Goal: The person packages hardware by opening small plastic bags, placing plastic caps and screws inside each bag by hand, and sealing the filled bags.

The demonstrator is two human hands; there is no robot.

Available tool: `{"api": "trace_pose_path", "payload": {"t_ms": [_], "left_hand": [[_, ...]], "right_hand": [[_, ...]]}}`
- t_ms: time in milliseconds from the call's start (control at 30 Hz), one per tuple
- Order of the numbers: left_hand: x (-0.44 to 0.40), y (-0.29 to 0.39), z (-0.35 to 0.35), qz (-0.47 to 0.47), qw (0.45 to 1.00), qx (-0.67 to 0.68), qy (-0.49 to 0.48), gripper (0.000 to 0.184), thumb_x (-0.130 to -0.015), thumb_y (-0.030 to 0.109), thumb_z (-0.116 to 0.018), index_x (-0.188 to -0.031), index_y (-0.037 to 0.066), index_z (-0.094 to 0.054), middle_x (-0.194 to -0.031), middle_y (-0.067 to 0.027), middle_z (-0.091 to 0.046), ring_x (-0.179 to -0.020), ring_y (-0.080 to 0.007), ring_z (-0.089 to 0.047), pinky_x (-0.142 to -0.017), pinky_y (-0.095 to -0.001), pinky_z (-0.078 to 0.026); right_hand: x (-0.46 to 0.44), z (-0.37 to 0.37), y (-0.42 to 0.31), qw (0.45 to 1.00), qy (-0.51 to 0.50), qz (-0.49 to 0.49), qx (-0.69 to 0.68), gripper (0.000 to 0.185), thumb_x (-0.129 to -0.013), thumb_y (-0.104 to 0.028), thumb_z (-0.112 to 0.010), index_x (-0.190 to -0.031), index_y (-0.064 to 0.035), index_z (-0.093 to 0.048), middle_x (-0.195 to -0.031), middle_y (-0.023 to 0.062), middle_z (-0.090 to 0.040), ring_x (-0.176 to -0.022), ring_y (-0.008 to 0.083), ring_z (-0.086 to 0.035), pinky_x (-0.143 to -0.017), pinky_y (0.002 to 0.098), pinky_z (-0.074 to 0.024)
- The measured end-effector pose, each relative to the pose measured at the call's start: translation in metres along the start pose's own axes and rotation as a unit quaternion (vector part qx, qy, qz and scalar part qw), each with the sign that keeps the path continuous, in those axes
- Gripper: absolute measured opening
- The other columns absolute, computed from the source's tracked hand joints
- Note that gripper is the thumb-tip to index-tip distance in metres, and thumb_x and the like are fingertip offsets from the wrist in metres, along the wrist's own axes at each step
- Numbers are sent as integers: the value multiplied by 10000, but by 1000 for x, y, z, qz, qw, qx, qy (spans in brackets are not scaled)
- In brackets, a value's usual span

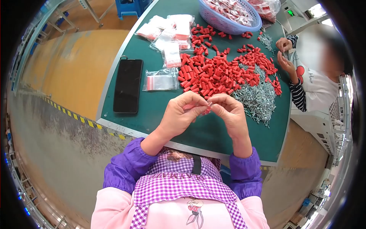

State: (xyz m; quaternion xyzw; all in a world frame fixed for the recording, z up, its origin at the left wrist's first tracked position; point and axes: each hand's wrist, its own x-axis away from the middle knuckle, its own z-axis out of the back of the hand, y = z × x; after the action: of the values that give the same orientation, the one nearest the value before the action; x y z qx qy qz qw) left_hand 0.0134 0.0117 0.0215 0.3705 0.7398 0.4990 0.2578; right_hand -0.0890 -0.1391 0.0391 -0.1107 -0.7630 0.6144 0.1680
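Over the near part of the green table, my left hand and my right hand meet, fingers pinched. Between their fingertips is a small clear plastic bag with red showing in it; my fingers cover most of it. Just beyond lies a heap of red plastic caps, hollow and tapered. To its right is a pile of small silver screws. Flat on the table to the left is a clear zip bag with a red strip. Farther back lies a stack of similar zip bags.
A black phone lies on the green table at the left. A blue plastic basket of filled bags stands at the back. Across the right edge, another person's hands work near more screws.
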Motion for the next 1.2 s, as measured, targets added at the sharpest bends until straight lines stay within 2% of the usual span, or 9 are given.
{"api": "trace_pose_path", "payload": {"t_ms": [200,367,667,767,867,1000,1067,1133,1200], "left_hand": [[1,4,-9,1,997,-59,50,199,-871,13,-640,-1063,26,-589,-875,-32,-630,-661,-40,-551,-530,-173,-440],[1,5,-9,50,995,-52,64,164,-847,72,-698,-994,24,-641,-884,-10,-635,-608,-32,-530,-501,-161,-411],[-2,-3,-4,51,995,72,51,47,-880,58,-654,-886,21,-627,-852,-14,-615,-604,-20,-506,-490,-155,-377],[-3,-1,-6,66,997,13,43,48,-887,53,-642,-871,13,-620,-879,-26,-610,-616,-23,-514,-491,-157,-379],[-6,-15,-3,-35,999,15,32,45,-888,57,-642,-902,21,-619,-855,-21,-622,-620,-20,-517,-484,-160,-378],[-2,-9,5,124,990,54,28,94,-893,85,-644,-944,11,-618,-845,-27,-623,-615,-27,-514,-495,-180,-380],[-5,-15,8,128,984,123,33,175,-928,135,-605,-1051,12,-580,-894,-55,-614,-600,-49,-515,-487,-186,-384],[-8,-14,4,103,971,209,59,239,-947,156,-577,-1133,10,-541,-903,-74,-610,-588,-65,-524,-490,-185,-404],[-11,-17,8,105,955,271,63,281,-957,148,-549,-1199,13,-499,-913,-89,-605,-661,-101,-561,-567,-220,-453]], "right_hand": [[3,0,8,999,6,42,-5,92,-867,-8,-644,-942,41,-623,-867,75,-638,-788,146,-634,-714,265,-527],[6,-4,2,998,27,36,-34,91,-889,-39,-626,-923,45,-630,-878,69,-620,-780,127,-603,-719,254,-504],[4,-11,11,984,82,108,112,94,-888,-60,-637,-898,32,-622,-821,58,-625,-716,102,-614,-658,227,-489],[4,-14,11,976,85,124,155,82,-888,-50,-630,-875,31,-617,-816,61,-619,-711,107,-619,-651,229,-489],[5,-20,6,977,80,111,164,69,-891,-34,-617,-860,27,-611,-800,61,-617,-702,115,-629,-628,231,-494],[1,-18,-1,979,65,60,183,72,-901,-49,-608,-860,10,-614,-755,37,-609,-648,80,-586,-573,211,-454],[-8,-14,-11,975,66,4,211,92,-915,-64,-595,-857,4,-615,-748,18,-591,-614,55,-545,-539,193,-409],[-37,-4,-29,961,121,111,222,122,-922,-76,-578,-847,13,-618,-746,23,-597,-612,64,-544,-561,205,-425],[-77,5,-65,917,210,240,238,166,-942,-108,-556,-977,35,-633,-834,61,-638,-715,96,-587,-669,237,-471]]}}
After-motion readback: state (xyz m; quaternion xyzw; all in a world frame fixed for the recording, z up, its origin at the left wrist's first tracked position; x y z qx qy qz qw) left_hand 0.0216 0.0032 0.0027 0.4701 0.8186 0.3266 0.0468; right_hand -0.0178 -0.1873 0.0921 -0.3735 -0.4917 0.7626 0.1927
